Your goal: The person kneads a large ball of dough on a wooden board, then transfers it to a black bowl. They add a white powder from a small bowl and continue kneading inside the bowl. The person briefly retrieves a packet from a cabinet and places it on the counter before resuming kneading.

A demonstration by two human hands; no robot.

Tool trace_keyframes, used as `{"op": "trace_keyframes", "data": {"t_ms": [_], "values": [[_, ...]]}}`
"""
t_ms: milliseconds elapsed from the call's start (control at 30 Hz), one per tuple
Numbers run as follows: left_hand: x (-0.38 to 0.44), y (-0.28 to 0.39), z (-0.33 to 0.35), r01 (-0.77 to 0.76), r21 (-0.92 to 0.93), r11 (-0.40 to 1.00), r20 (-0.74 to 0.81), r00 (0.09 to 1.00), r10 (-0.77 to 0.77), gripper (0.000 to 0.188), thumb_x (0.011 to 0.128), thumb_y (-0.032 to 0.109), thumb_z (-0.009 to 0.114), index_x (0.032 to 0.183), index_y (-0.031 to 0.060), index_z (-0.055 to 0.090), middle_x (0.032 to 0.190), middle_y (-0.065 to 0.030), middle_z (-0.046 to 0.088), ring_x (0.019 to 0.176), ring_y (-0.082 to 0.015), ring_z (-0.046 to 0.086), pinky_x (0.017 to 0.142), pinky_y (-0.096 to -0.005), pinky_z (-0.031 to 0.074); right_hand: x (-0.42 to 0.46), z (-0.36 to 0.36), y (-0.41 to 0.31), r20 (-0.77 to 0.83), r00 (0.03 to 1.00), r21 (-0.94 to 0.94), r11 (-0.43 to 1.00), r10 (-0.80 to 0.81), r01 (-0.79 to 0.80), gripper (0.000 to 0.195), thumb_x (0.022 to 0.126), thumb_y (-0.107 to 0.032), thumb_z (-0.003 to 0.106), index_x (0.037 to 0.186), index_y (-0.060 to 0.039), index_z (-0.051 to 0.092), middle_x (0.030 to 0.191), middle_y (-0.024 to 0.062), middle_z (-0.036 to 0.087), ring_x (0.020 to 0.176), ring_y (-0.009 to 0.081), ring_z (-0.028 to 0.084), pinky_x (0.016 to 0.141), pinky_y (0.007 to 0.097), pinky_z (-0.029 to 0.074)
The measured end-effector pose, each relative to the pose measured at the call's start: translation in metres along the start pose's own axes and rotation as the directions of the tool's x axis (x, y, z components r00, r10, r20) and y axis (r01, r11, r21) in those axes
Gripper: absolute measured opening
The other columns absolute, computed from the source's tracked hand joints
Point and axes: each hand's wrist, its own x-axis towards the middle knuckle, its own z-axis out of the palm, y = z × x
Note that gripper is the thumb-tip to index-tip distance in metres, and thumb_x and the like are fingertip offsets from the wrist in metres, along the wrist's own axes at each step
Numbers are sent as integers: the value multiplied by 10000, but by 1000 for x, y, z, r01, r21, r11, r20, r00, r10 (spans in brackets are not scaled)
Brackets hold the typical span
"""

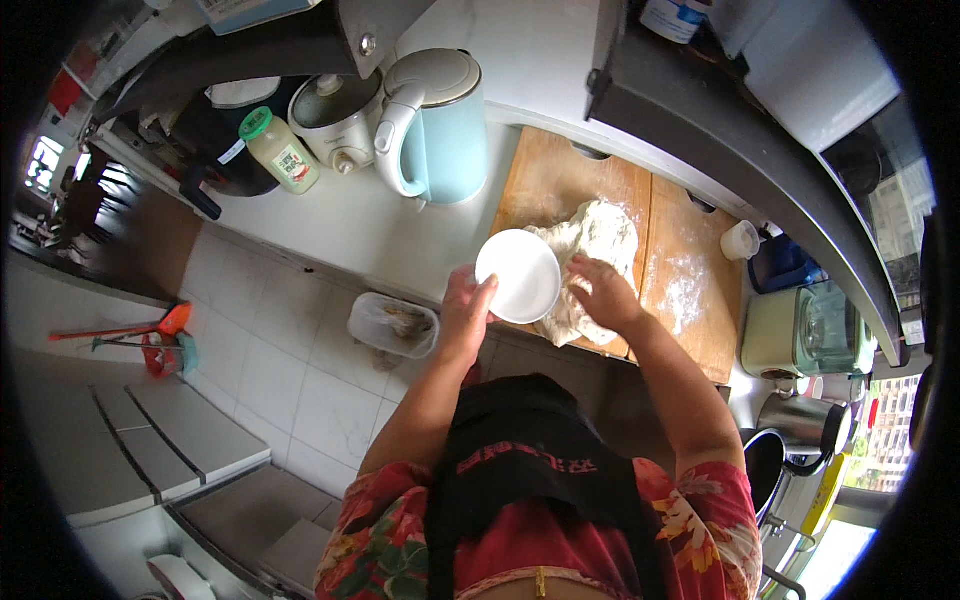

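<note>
My left hand (466,309) grips a white bowl (517,277) by its rim, with the thumb over the edge. The bowl is over the left edge of a large lump of pale dough (604,238). On the dough's surface rests or hovers my right hand (606,294), its fingers apart and slightly bent; whether they press into it is unclear. Under the dough is a wooden board (574,176), dusted with flour. Beside it lies a second wooden board section (694,300), with more white flour on top.
Left of the board stand a light blue electric kettle (457,142), a small white cooker (334,124) and a jar with a green lid (281,154). A small plastic cup (740,241) is at the board's right. A lined bin (394,324) sits below the counter edge. A dark shelf (720,127) overhangs the back.
</note>
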Motion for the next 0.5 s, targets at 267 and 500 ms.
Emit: {"op": "trace_keyframes", "data": {"t_ms": [267, 500], "values": [[14, 11, -9, 80, -72, 994, 11, 997, -80, 553, 888, 351, 637, 1287, 36, 420, 1060, -113, 625, 860, -142, 599, 652, -262, 483, 1, 5, -27, 223, 966, -165, 982, 130, -94, 547, 992, -358, 405, 1442, -53, 348, 1503, 205, 315, 1423, 364, 244, 1132, 528, 230], [17, 19, -8, 93, -73, 993, 23, 996, -92, 573, 883, 367, 642, 1299, 48, 413, 1116, -101, 596, 951, -142, 567, 730, -315, 464, -3, -17, -30, 278, 951, -143, 985, 135, -97, 555, 1000, -461, 341, 1463, -156, 357, 1575, 136, 187, 1458, 337, 149, 1167, 513, 142]]}}
